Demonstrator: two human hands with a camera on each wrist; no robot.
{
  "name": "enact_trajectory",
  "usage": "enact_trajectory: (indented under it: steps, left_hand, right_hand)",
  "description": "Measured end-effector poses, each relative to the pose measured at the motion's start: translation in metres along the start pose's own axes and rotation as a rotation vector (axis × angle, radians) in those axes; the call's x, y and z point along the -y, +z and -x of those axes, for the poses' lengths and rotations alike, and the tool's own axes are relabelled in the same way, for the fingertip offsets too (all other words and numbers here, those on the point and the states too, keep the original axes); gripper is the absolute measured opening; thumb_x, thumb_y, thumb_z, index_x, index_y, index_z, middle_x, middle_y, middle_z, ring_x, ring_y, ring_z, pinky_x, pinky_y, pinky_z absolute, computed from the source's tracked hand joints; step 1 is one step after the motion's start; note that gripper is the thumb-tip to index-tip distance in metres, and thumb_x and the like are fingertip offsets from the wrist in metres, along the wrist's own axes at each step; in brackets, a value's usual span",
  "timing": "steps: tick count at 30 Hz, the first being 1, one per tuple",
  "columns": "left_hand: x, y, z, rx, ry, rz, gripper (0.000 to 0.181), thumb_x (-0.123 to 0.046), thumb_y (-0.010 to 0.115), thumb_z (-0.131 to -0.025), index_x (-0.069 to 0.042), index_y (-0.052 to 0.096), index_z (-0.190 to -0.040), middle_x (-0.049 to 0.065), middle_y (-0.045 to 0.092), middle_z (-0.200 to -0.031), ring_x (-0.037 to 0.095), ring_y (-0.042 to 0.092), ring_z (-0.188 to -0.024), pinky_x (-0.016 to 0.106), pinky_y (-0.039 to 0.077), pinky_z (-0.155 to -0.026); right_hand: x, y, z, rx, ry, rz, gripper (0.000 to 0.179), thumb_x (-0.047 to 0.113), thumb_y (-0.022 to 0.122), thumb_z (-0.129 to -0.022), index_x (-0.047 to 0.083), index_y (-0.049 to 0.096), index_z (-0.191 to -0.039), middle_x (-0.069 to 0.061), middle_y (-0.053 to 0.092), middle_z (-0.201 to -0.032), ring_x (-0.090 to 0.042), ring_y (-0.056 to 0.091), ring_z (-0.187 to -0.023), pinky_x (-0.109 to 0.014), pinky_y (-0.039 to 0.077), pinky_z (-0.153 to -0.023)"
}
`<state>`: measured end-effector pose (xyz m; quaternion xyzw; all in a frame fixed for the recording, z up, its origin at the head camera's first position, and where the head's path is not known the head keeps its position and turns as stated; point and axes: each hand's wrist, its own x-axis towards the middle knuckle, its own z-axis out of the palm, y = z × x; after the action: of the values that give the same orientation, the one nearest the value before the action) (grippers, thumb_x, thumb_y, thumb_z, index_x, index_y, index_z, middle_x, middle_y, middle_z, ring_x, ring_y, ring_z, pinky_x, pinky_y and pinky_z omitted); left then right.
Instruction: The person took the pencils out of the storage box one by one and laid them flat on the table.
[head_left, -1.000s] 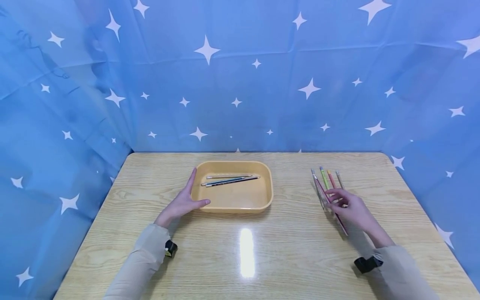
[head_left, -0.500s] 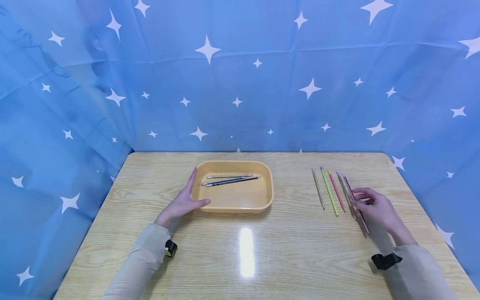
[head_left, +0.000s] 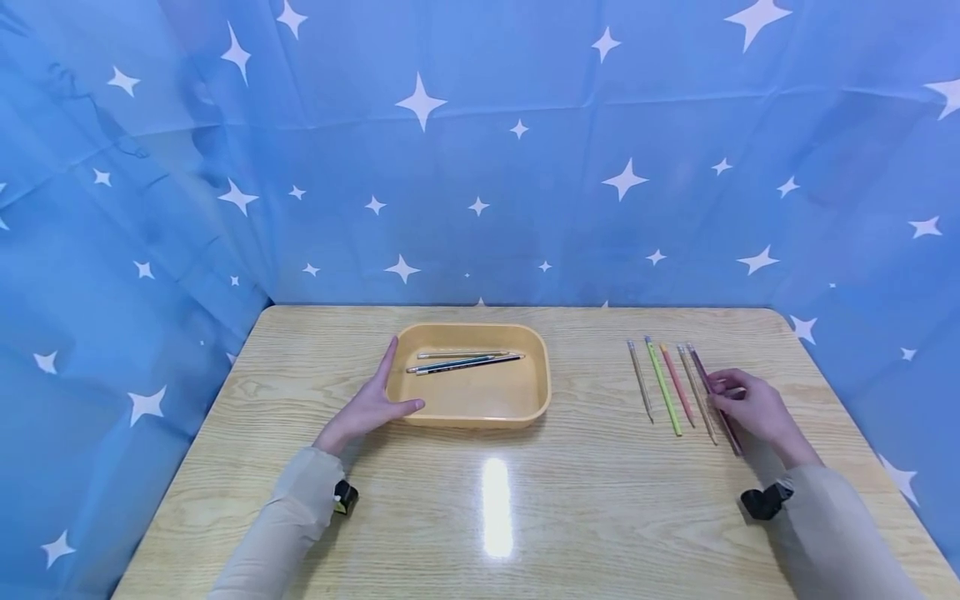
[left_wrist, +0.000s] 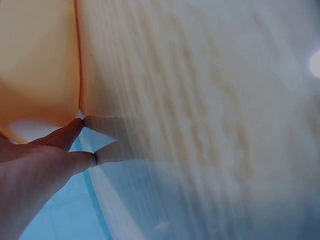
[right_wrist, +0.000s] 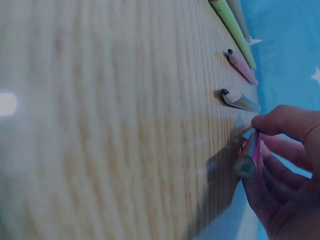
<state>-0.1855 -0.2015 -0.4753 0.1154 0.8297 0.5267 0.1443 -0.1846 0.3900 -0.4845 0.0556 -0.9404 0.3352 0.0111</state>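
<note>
The right hand (head_left: pixel 757 410) pinches the maroon pencil (head_left: pixel 727 425), rightmost of the row on the desk (head_left: pixel 592 500); the left hand (head_left: pixel 371 404) spreads wide against the tray (head_left: pixel 468 422); best to level the pencil beside the gold pencil (head_left: pixel 697 395), then release gently.

Bright glare streak (head_left: pixel 497 508) on table (head_left: pixel 600 517); wrist views dimmer, seemingly soft.

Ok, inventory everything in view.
Table: 1, light wood-grain, across lower half.
Tray: 1, tan, towards table's back.
Tray pencils: 3 visible, gold, teal, dark blue, inside.
Loose pencils: 4, two brownish, green, pink, right of tray.
Held pencil: 1, purplish, row's right end.
Backdrop: count unclear, blue, white stars, behind table.
Wrist devices: 2, black, at wrists.
Sleeves: 2, pale, on forearms.
Left fingers: several, bare, touching tray.
Right fingers: several, bare, pinching held pencil.
</note>
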Motion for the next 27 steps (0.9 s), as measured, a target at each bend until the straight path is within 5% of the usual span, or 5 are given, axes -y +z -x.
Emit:
enact_trajectory:
  steps: [14, 22, 27]
  left_hand:
    - [-0.001, 0.0, 0.002, -0.006, -0.01, -0.008, 0.114, -0.03, 0.076, -0.084, -0.025, -0.014, -0.154, 0.01, -0.008, -0.16, 0.044, 0.007, -0.141, 0.062, 0.016, -0.109]
    - [0.001, 0.0, 0.001, -0.008, -0.013, -0.008, 0.114, -0.031, 0.076, -0.084, -0.024, -0.013, -0.155, 0.009, -0.008, -0.16, 0.044, 0.007, -0.141, 0.063, 0.016, -0.108]
    - [0.0, 0.0, 0.0, -0.007, -0.021, -0.018, 0.113, -0.029, 0.075, -0.085, -0.034, -0.015, -0.153, 0.008, -0.009, -0.16, 0.044, 0.008, -0.141, 0.064, 0.015, -0.108]
  right_hand:
    - [0.003, -0.006, 0.001, -0.022, 0.005, -0.056, 0.035, 0.01, 0.062, -0.094, -0.012, 0.054, -0.12, -0.024, 0.06, -0.098, 0.006, 0.055, -0.072, -0.022, 0.052, -0.056]
    - [0.027, -0.008, 0.0, -0.026, -0.024, -0.068, 0.036, 0.008, 0.061, -0.094, -0.011, 0.053, -0.124, -0.025, 0.06, -0.101, 0.004, 0.056, -0.074, -0.025, 0.053, -0.056]
    - [0.047, 0.0, -0.003, -0.021, -0.075, -0.021, 0.033, 0.009, 0.061, -0.094, -0.009, 0.056, -0.122, -0.022, 0.062, -0.101, -0.007, 0.057, -0.08, -0.022, 0.049, -0.059]
